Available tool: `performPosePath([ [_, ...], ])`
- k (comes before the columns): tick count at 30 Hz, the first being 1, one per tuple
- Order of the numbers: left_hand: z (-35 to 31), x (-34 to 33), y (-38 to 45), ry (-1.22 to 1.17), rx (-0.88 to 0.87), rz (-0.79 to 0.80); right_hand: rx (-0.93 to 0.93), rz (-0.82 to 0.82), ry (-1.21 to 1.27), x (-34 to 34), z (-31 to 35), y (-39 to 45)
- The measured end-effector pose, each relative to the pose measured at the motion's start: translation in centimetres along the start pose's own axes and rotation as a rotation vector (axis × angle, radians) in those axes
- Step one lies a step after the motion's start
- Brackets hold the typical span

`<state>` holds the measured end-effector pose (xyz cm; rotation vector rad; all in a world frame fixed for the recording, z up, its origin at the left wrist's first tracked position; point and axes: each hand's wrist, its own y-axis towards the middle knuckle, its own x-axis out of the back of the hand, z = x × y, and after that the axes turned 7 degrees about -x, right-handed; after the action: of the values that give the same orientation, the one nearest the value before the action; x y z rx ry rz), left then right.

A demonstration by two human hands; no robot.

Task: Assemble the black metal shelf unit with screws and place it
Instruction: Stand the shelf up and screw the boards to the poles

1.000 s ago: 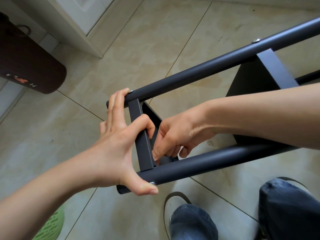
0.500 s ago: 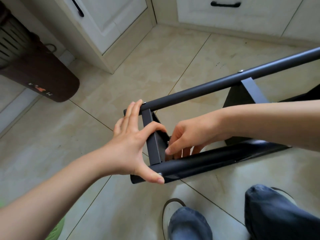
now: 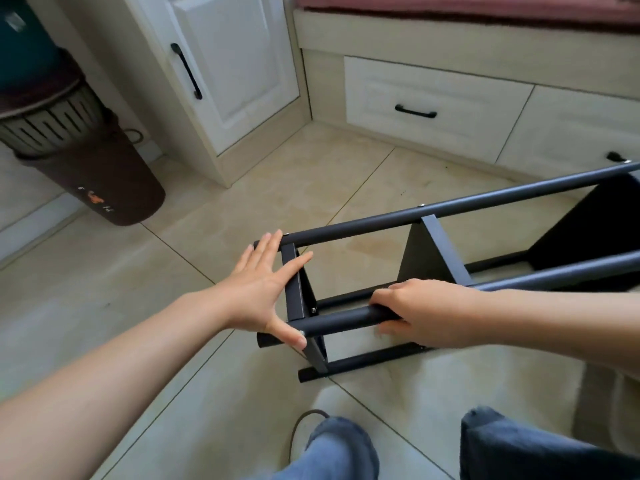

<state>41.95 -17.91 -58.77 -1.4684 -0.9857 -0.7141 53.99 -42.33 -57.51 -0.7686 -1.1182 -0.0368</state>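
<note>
At the left edge of the floor stood a brown bin (image 3: 104, 174) with a slatted basket (image 3: 45, 123) set in its top, well apart from the work. The left hand (image 3: 266, 292) now lay flat, fingers straight, against the end panel (image 3: 294, 289) of the black metal shelf unit (image 3: 433, 216), thumb down by the screw (image 3: 302, 333) at the near corner; half a second before, its index finger had been hooked round that panel. The unit lay on its side on the tiled floor (image 3: 207, 202), its tubes running away toward the right edge. The right hand (image 3: 426, 317), which a moment before was pinching at something inside the end panel, had come out and now gripped the near upper tube (image 3: 346, 320), fingers curled over it. I judged that the fastening at this end was finished and that the person was taking hold to lift or turn the frame, so placing would come next. To the right, a middle shelf panel (image 3: 426, 258) stood between the tubes. Beyond stood a white cabinet door (image 3: 235, 71) and drawers (image 3: 433, 102) along the far edge; they would hem in any swing of the long frame. The person's knees (image 3: 339, 445) were near below it.
</note>
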Motion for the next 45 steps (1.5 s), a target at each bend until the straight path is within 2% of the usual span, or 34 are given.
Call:
performPosePath([
  [6,-0.8,-1.9,-2.4,-0.101,0.003,-0.13,0.006,-0.099,0.067,-1.3,-0.4,0.3],
  [12,-2.3,-3.4,-4.2,-0.581,0.119,-0.394,0.002,-0.189,0.1,-0.9,-0.6,0.4],
  [23,-3.0,-1.0,-5.8,-0.707,0.251,-0.733,-0.01,-0.331,0.235,1.7,-0.1,0.2],
  [30,-3.8,4.1,-6.3,-0.858,0.125,-0.983,-0.022,-0.449,0.361,6.7,0.2,-1.2],
  [38,-6.6,11.5,-5.8,-1.056,-0.086,-1.127,0.054,-0.652,0.589,12.3,-0.1,-3.6],
  [45,-12.7,18.6,-4.5,-0.815,-0.174,-1.207,0.04,-0.802,0.882,15.1,-2.1,-6.4],
])
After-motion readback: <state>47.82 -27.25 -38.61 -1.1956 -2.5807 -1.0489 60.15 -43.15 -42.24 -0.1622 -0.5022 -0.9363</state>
